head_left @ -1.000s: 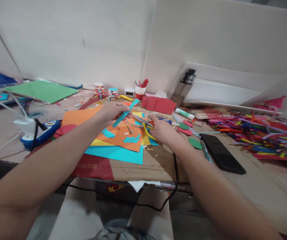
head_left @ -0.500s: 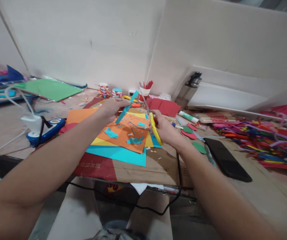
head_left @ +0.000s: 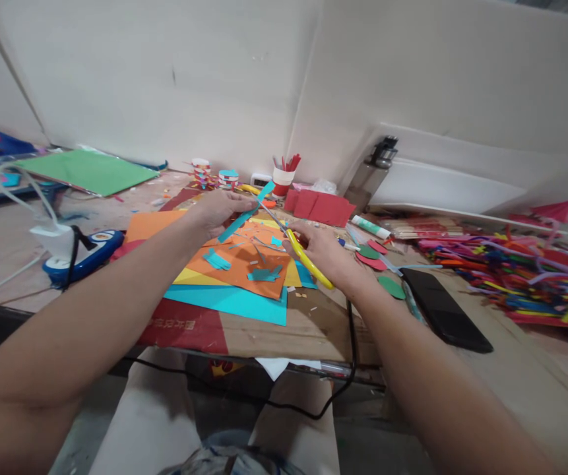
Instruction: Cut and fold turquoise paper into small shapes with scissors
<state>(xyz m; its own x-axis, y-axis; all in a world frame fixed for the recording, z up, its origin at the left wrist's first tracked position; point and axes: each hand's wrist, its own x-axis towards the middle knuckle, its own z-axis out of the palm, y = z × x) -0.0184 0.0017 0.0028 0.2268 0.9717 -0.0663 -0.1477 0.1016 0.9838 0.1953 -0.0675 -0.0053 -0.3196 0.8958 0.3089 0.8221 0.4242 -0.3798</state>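
Between the fingers of my left hand (head_left: 221, 210) is a narrow blue paper strip (head_left: 235, 225), held slantwise above the papers. My right hand (head_left: 317, 247) is closed on yellow-handled scissors (head_left: 308, 259). Their blades point left and reach the strip close to my left fingertips; whether they cut into it I cannot tell. Below lies an orange sheet (head_left: 231, 272) bearing blue paper scraps (head_left: 264, 273) and thin slivers. Under it show a yellow sheet (head_left: 199, 280) and a blue sheet (head_left: 244, 305).
A black phone (head_left: 444, 310) and a heap of coloured pipe cleaners (head_left: 516, 270) lie to the right. Red cards (head_left: 319, 208), a glue stick (head_left: 371, 227) and a cup of red sticks (head_left: 284, 179) stand behind. At left are a blue power strip (head_left: 86, 257) and a green sheet (head_left: 88, 170).
The scissors have swung from pointing up to pointing left, bringing their blades to the blue strip. My left hand still holds the strip. The whole view has shifted slightly.
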